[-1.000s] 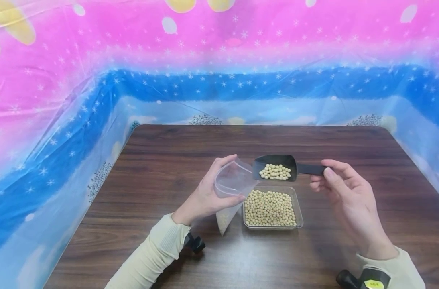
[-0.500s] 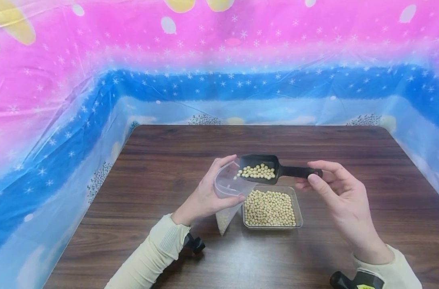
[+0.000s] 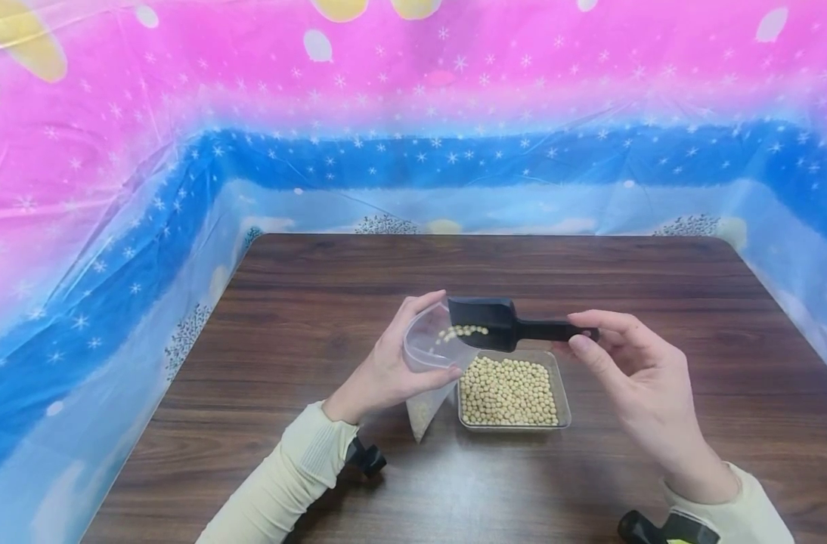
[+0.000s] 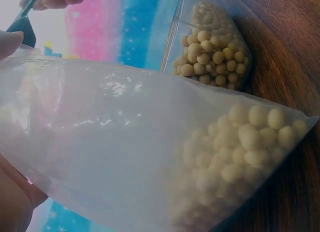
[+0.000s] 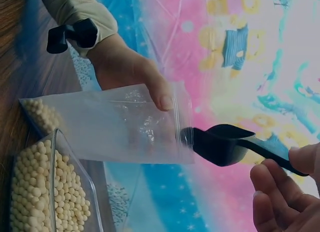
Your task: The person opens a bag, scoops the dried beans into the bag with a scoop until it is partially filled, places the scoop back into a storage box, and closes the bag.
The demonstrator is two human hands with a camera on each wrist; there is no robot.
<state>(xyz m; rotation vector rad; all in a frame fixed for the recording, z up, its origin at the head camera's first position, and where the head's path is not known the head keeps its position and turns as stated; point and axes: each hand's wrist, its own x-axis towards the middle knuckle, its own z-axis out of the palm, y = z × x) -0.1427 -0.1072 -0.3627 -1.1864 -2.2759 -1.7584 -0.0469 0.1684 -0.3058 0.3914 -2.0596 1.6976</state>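
Since the earlier head views, the black scoop (image 3: 498,332) has slid leftward and tipped, so its lip now sits inside the mouth of the clear bag (image 4: 120,117), and its load has shrunk from a small heap to a short row of pale beans (image 3: 469,331) running off the lip. The right hand (image 3: 648,389) has travelled with it, thumb and fingers pinched together on the end of the handle, while the left hand (image 3: 384,370) and the bag have hardly shifted. That left hand is clamped on the bag near its top, thumb on one side and fingers on the other, keeping the mouth spread wide. The bag slants down beside the clear container (image 3: 565,404), which stands on the counter (image 3: 318,279) and holds many more beans; whether the bag's lowest corner touches the wood I cannot tell. Beans in the bag already fill that lower corner, with much room above. Pouring a scoopful seems to be the step in hand, and nearly finished. What comes next probably calls for a slightly steeper tilt to clear the last few, lip kept within the mouth, then drawing the scoop out level without snagging the film.
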